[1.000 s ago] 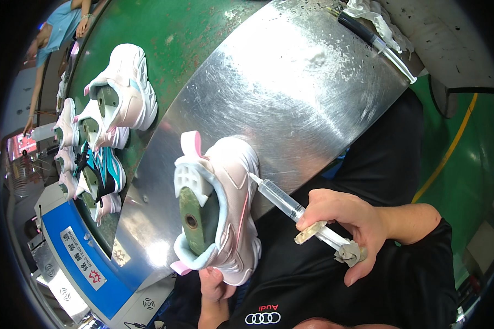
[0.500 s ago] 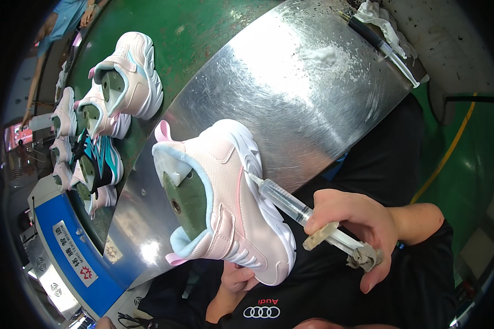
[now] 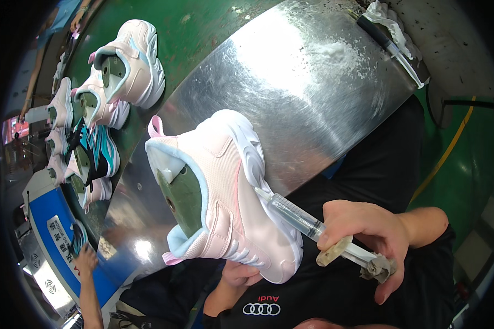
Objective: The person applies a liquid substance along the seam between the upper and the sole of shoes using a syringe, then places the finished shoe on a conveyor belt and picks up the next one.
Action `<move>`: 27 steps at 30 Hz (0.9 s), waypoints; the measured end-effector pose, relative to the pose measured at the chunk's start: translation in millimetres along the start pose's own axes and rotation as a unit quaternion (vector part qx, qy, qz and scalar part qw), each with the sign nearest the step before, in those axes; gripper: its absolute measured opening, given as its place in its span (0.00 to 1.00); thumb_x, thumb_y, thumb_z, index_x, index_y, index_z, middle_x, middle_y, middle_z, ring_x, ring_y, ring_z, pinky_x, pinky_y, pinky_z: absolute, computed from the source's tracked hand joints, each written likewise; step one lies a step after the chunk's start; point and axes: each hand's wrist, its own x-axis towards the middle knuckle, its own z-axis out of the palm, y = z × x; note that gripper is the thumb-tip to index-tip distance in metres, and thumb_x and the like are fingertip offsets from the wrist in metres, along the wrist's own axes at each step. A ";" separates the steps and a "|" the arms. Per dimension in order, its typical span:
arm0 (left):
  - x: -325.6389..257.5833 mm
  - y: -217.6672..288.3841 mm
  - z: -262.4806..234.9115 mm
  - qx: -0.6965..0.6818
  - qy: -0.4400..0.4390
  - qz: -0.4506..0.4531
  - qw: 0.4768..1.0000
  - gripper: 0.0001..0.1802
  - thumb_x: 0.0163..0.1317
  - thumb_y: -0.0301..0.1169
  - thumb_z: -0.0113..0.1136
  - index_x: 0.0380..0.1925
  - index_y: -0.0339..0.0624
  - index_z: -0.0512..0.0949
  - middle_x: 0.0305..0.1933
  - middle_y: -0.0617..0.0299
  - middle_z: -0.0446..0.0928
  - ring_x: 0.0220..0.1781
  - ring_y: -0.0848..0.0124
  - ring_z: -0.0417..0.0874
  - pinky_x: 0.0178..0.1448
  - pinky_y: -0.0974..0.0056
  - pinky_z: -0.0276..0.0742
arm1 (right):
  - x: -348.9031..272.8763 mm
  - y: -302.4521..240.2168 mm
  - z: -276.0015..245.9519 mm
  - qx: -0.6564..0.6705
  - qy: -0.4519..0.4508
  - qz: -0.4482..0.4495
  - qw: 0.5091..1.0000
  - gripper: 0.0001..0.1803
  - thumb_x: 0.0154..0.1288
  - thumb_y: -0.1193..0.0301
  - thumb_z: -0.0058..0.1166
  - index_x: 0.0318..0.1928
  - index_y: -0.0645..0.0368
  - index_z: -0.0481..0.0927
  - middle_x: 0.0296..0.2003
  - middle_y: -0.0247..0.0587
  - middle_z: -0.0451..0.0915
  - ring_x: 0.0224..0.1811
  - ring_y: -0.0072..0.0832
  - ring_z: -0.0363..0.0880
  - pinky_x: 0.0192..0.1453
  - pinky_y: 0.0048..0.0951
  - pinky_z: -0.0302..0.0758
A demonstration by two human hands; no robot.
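A pale pink sneaker with a white sole and a green last inside lies tilted on its side at the near edge of the shiny metal plate. My left hand grips it from underneath, mostly hidden by the shoe. My right hand holds a clear plastic syringe. The syringe tip touches the seam between the sole and the upper, near the middle of the shoe.
Several more sneakers stand on the green surface at the upper left. A second syringe with a white rag lies at the plate's far right. Another person's hand reaches in at the lower left by a blue machine.
The sneaker has been tipped and turned closer to me, its sole now facing right. The syringe tip has stayed against the sole seam. The other person's hand has come into view at lower left.
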 end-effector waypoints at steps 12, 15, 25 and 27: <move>14.9 -1.7 4.1 -0.081 -0.030 -0.018 0.996 0.39 0.43 0.18 0.56 0.60 0.35 0.59 0.54 0.51 0.71 0.57 0.57 0.72 0.59 0.58 0.68 | -13.3 -32.0 -1.3 0.000 -0.053 0.114 0.992 0.48 0.36 0.45 0.69 0.53 0.69 0.70 0.41 0.42 0.80 0.34 0.27 0.74 0.36 0.24 0.59; 20.9 -0.7 8.6 -0.074 -0.043 -0.028 0.996 0.37 0.41 0.16 0.57 0.58 0.35 0.62 0.50 0.53 0.73 0.53 0.60 0.74 0.57 0.59 0.69 | -18.0 -43.3 1.8 -0.002 -0.045 0.124 0.991 0.48 0.36 0.45 0.69 0.52 0.68 0.71 0.40 0.42 0.80 0.35 0.27 0.76 0.34 0.24 0.59; 50.7 -16.3 17.8 0.070 -0.046 -0.037 0.996 0.40 0.40 0.27 0.61 0.57 0.29 0.61 0.49 0.37 0.72 0.55 0.47 0.73 0.54 0.51 0.74 | -29.9 -84.6 9.2 -0.066 -0.041 0.148 0.986 0.45 0.37 0.46 0.68 0.49 0.68 0.73 0.39 0.41 0.80 0.32 0.26 0.76 0.31 0.25 0.58; 59.6 -18.9 25.7 0.010 -0.047 -0.030 0.998 0.38 0.44 0.26 0.61 0.58 0.32 0.61 0.51 0.40 0.72 0.56 0.42 0.72 0.58 0.45 0.69 | -33.5 -93.7 11.9 -0.082 -0.036 0.143 0.986 0.44 0.37 0.45 0.68 0.49 0.67 0.73 0.39 0.42 0.80 0.31 0.26 0.75 0.30 0.25 0.58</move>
